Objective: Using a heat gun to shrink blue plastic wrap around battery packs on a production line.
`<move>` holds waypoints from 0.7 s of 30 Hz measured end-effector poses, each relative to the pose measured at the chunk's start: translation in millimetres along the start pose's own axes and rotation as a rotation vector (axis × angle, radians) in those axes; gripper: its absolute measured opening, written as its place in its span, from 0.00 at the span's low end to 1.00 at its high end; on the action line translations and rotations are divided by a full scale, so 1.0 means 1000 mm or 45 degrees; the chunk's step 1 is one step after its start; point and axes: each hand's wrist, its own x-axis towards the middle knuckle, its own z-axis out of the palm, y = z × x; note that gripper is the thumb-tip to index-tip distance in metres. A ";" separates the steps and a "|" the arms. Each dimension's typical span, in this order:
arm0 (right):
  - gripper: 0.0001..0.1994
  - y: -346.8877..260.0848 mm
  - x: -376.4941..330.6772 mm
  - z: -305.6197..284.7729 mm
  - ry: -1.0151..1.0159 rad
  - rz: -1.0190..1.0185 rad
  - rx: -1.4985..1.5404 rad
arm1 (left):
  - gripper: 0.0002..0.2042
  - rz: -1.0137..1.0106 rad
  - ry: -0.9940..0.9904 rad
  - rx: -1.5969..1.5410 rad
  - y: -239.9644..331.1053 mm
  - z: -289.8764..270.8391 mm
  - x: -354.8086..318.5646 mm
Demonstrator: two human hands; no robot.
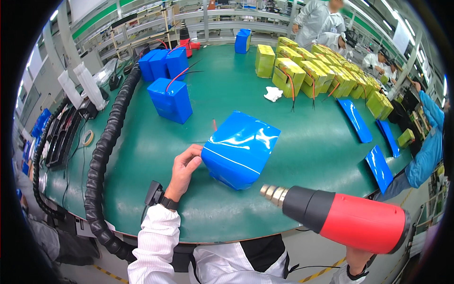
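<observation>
In front of me a battery pack in glossy blue shrink wrap (239, 151) sits tilted over the green table, with loose film at its edges. My left hand (183, 166) grips its left edge between thumb and fingers. A short red wire shows behind the pack. My right hand (358, 259), at the lower right, is closed round the handle of a red and black heat gun (359, 220). The metal nozzle points left toward the lower right of the pack, a small gap away from it. The gun's body hides most of the right hand's fingers.
Blue-wrapped packs (171, 100) with wires stand at the back left, beside a black corrugated hose (101, 156). Many yellow-green packs (288, 78) fill the back right. Flat blue sleeves (378, 168) lie at the right edge, near a person's blue sleeve (425, 146). Crumpled white paper (273, 93) lies mid-table.
</observation>
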 end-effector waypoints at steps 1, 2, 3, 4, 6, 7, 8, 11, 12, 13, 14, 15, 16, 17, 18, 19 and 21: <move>0.29 0.001 0.002 0.001 0.025 0.045 0.051 | 0.11 -0.017 -0.004 0.004 0.001 0.002 0.000; 0.29 0.002 0.003 0.000 0.043 0.080 0.091 | 0.09 -0.034 -0.009 0.008 0.001 0.003 0.001; 0.29 0.003 0.004 -0.001 0.059 0.107 0.110 | 0.09 -0.030 0.005 0.000 0.000 0.003 0.001; 0.29 0.005 0.004 -0.001 0.066 0.128 0.132 | 0.08 -0.041 0.000 0.002 0.000 0.002 0.000; 0.29 0.007 0.004 -0.002 0.090 0.166 0.178 | 0.07 -0.050 0.003 -0.001 0.000 0.003 -0.001; 0.29 0.008 0.006 0.000 0.104 0.187 0.201 | 0.06 -0.062 0.014 -0.015 0.002 0.006 -0.001; 0.29 0.009 0.006 -0.002 0.109 0.196 0.211 | 0.06 -0.075 0.024 -0.029 0.002 0.008 -0.001; 0.29 0.010 0.009 -0.003 0.145 0.236 0.259 | 0.05 -0.052 0.028 -0.060 0.004 0.007 -0.001; 0.29 0.011 0.009 -0.004 0.153 0.247 0.270 | 0.05 -0.052 0.030 -0.064 0.004 0.007 -0.001; 0.29 0.011 0.011 -0.004 0.162 0.259 0.280 | 0.05 -0.055 0.037 -0.079 0.005 0.007 -0.001; 0.29 0.011 0.012 -0.005 0.170 0.269 0.286 | 0.05 -0.057 0.043 -0.095 0.006 0.006 -0.001; 0.29 0.012 0.013 -0.005 0.178 0.280 0.288 | 0.05 -0.059 0.040 -0.100 0.005 0.007 -0.001; 0.29 0.011 0.015 -0.005 0.184 0.289 0.292 | 0.04 -0.061 0.044 -0.121 0.005 0.008 -0.001; 0.29 0.012 0.017 -0.007 0.189 0.295 0.297 | 0.04 -0.064 0.047 -0.142 0.005 0.008 -0.001; 0.29 0.011 0.017 -0.009 0.195 0.306 0.287 | 0.04 -0.063 0.043 -0.148 0.005 0.008 -0.001; 0.29 0.011 0.020 -0.007 0.205 0.317 0.282 | 0.04 -0.072 0.041 -0.150 0.006 0.010 0.000; 0.29 0.006 0.025 -0.007 0.231 0.324 0.104 | 0.04 -0.080 0.024 -0.161 0.005 0.013 0.002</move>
